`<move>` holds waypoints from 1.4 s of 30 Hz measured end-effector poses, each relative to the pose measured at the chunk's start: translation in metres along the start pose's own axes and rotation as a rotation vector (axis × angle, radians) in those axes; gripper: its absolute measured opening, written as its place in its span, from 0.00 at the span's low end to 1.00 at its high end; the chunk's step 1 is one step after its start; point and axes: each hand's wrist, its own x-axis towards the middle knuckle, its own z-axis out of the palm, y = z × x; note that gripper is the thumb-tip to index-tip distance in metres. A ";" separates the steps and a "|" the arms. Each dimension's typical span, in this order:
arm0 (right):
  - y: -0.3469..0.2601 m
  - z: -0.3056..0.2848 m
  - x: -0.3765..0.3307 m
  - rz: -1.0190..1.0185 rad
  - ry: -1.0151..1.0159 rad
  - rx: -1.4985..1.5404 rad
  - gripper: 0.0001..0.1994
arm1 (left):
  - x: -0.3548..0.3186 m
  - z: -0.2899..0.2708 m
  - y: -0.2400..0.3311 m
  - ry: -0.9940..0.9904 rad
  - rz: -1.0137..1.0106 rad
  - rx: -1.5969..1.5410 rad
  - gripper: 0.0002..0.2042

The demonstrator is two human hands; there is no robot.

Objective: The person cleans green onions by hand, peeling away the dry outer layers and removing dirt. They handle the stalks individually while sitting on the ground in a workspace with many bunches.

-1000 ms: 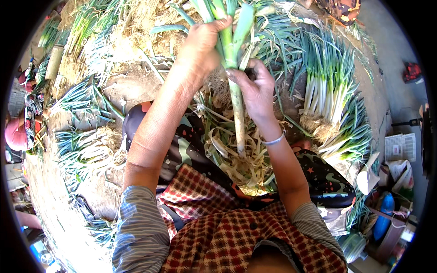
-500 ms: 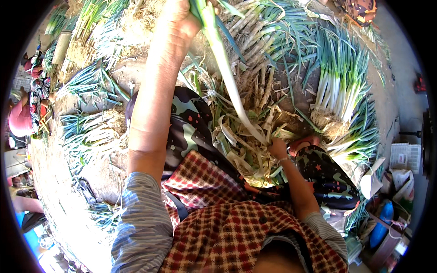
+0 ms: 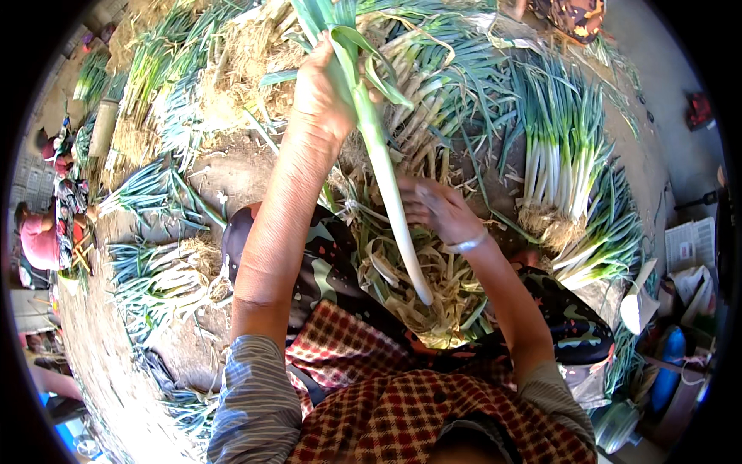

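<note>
My left hand (image 3: 325,97) is closed around the upper green part of a long green onion (image 3: 393,209). Its white stalk slants down to a smooth pale end above a heap of peeled, dry leaves (image 3: 421,309) between my legs. A loose leaf (image 3: 379,73) curls away from the stalk beside my fingers. My right hand (image 3: 442,210) is just right of the stalk, its fingers stretched toward it with nothing held in them. The fingertips lie close to the stalk; whether they touch it I cannot tell.
A tidy bundle of green onions (image 3: 568,147) lies to the right, roots toward me. Ahead is a large unsorted pile (image 3: 464,77), with smaller bunches (image 3: 170,274) on the left. Another person (image 3: 42,236) sits at far left. A white crate (image 3: 690,243) stands far right.
My right hand has let go of the onion's lower end and moved up and left beside the stalk. The ragged root end now shows smooth. My left hand has come down slightly.
</note>
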 end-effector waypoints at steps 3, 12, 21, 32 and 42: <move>-0.044 0.049 0.009 0.080 -0.172 0.206 0.14 | -0.006 0.007 -0.004 -0.155 -0.048 0.028 0.32; -0.033 0.038 -0.008 -0.449 0.380 -0.813 0.08 | -0.020 0.003 -0.024 -0.140 0.122 0.496 0.48; -0.015 0.043 -0.006 -0.429 0.526 -1.037 0.12 | -0.014 0.015 -0.026 -0.020 -0.049 0.187 0.15; -0.049 0.031 0.023 -0.436 0.213 -0.278 0.11 | -0.016 0.012 -0.037 -0.104 -0.117 0.095 0.09; -0.028 0.046 -0.008 -0.562 0.274 -0.461 0.10 | -0.008 0.001 -0.026 0.014 0.037 0.409 0.10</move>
